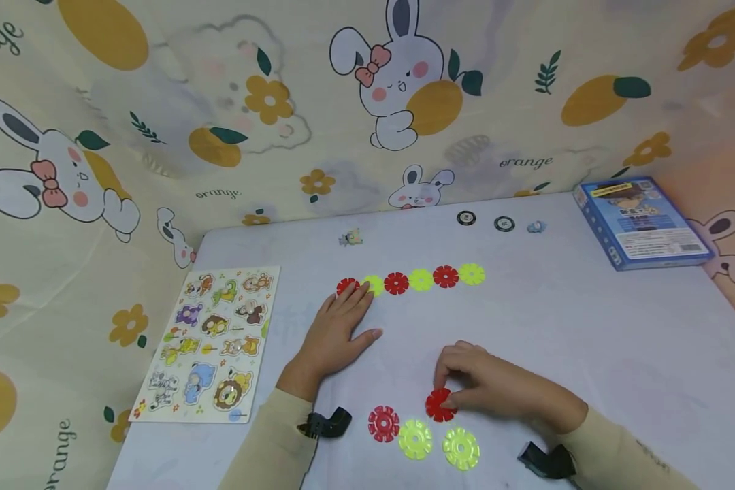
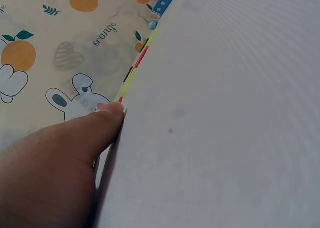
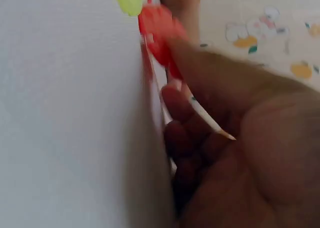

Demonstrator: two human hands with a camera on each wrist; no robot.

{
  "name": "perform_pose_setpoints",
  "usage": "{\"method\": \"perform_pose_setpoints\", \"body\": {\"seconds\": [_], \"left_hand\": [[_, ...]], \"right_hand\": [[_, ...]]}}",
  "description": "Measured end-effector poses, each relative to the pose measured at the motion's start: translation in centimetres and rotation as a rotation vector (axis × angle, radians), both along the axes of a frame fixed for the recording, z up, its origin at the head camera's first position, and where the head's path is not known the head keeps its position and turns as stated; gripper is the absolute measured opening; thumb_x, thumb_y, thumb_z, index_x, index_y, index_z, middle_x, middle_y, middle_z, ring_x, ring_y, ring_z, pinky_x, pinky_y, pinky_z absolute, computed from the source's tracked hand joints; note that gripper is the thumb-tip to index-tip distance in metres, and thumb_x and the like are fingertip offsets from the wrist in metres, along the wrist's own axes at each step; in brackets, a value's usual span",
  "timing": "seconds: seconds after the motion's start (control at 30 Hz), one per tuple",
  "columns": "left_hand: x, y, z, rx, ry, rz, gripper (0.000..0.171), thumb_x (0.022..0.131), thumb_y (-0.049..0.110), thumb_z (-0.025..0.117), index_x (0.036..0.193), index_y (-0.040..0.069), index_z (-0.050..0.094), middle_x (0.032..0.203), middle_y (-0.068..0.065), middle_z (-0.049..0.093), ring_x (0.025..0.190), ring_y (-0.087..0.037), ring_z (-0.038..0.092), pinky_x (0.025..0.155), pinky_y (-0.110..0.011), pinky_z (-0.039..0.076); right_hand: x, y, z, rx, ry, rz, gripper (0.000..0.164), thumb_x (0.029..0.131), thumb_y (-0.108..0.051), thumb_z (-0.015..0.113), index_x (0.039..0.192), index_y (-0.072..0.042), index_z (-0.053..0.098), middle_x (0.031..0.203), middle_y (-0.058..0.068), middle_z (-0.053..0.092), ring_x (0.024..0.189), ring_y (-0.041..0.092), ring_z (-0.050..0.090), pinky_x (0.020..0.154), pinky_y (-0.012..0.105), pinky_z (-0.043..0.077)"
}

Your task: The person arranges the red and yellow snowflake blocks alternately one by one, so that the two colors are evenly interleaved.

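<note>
In the head view my right hand [image 1: 486, 381] pinches a red notched plastic disc [image 1: 436, 405] between thumb and fingers. That disc [image 3: 159, 30] shows blurred at the thumb tip in the right wrist view. On the table just below lie another red disc [image 1: 383, 424] and two yellow-green discs [image 1: 415, 439]. My left hand [image 1: 337, 335] lies palm down with its fingers extended. Its fingertips overlap the red disc [image 1: 346, 284] and yellow-green disc [image 1: 376, 286] at the left end of a row. Alternating red and yellow-green, the row runs right to a yellow-green disc [image 1: 472, 273].
A sticker sheet of cartoon animals [image 1: 211, 344] lies on the left of the white table [image 1: 588, 320]. Two black round pieces [image 1: 466, 218] and small figures [image 1: 352, 237] are along the back. At the back right rests a blue box [image 1: 646, 221]. Patterned cloth [image 1: 318, 82] hangs behind.
</note>
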State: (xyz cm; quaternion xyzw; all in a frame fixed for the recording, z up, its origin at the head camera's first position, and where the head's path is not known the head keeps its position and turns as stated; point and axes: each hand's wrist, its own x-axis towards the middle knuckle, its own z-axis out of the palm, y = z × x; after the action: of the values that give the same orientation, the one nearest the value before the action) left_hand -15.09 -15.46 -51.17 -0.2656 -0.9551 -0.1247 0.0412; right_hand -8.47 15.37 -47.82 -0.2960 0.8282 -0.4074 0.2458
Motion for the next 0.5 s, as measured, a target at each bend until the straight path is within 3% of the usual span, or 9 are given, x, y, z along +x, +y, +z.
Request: {"method": "perform_pose_setpoints", "body": {"seconds": [0.13, 0.2, 0.3, 0.37, 0.5], "left_hand": [[0.0, 0.0, 0.1, 0.002, -0.004, 0.004, 0.074, 0.092, 0.062, 0.043, 0.151, 0.019, 0.032, 0.157, 0.005, 0.021, 0.144, -0.020, 0.011, 0.112, -0.049, 0.012], [0.0, 0.0, 0.1, 0.005, -0.006, 0.007, 0.074, 0.091, 0.062, 0.043, 0.151, 0.019, 0.031, 0.157, 0.005, 0.020, 0.144, -0.019, 0.011, 0.112, -0.049, 0.012], [0.0, 0.0, 0.2, 0.005, -0.006, 0.007, 0.074, 0.091, 0.062, 0.043, 0.151, 0.019, 0.031, 0.157, 0.005, 0.020, 0.144, -0.019, 0.011, 0.112, -0.050, 0.013], [0.0, 0.0, 0.2, 0.007, -0.008, 0.007, 0.074, 0.091, 0.062, 0.043, 0.151, 0.019, 0.031, 0.157, 0.005, 0.020, 0.144, -0.019, 0.011, 0.112, -0.050, 0.013], [0.0, 0.0, 0.2, 0.003, -0.013, 0.009, 0.075, 0.092, 0.063, 0.042, 0.151, 0.020, 0.030, 0.157, 0.006, 0.019, 0.144, -0.019, 0.010, 0.112, -0.050, 0.012]], "right_hand": [[-1.2, 1.2, -0.3, -0.129, -0.088, -0.208, 0.015, 0.085, -0.036, 0.072, 0.098, -0.031, 0.064, 0.090, -0.006, 0.063, 0.084, 0.019, 0.058, 0.070, 0.030, 0.053], [-2.2, 2.1, -0.5, -0.164, -0.041, -0.333, 0.016, 0.086, -0.035, 0.071, 0.100, -0.029, 0.064, 0.089, -0.002, 0.063, 0.081, 0.022, 0.058, 0.066, 0.031, 0.053], [-4.1, 3.9, -0.7, -0.162, 0.047, -0.530, 0.021, 0.089, -0.037, 0.068, 0.104, -0.024, 0.063, 0.091, 0.002, 0.062, 0.078, 0.025, 0.057, 0.062, 0.030, 0.054], [-5.4, 5.3, -0.9, -0.143, 0.059, -0.660, 0.026, 0.090, -0.039, 0.065, 0.108, -0.020, 0.061, 0.094, 0.005, 0.061, 0.077, 0.026, 0.057, 0.060, 0.029, 0.054], [-7.7, 7.6, -1.0, -0.125, -0.003, -0.873, 0.038, 0.094, -0.043, 0.058, 0.120, -0.015, 0.056, 0.103, 0.010, 0.057, 0.081, 0.029, 0.058, 0.062, 0.026, 0.054]]}}
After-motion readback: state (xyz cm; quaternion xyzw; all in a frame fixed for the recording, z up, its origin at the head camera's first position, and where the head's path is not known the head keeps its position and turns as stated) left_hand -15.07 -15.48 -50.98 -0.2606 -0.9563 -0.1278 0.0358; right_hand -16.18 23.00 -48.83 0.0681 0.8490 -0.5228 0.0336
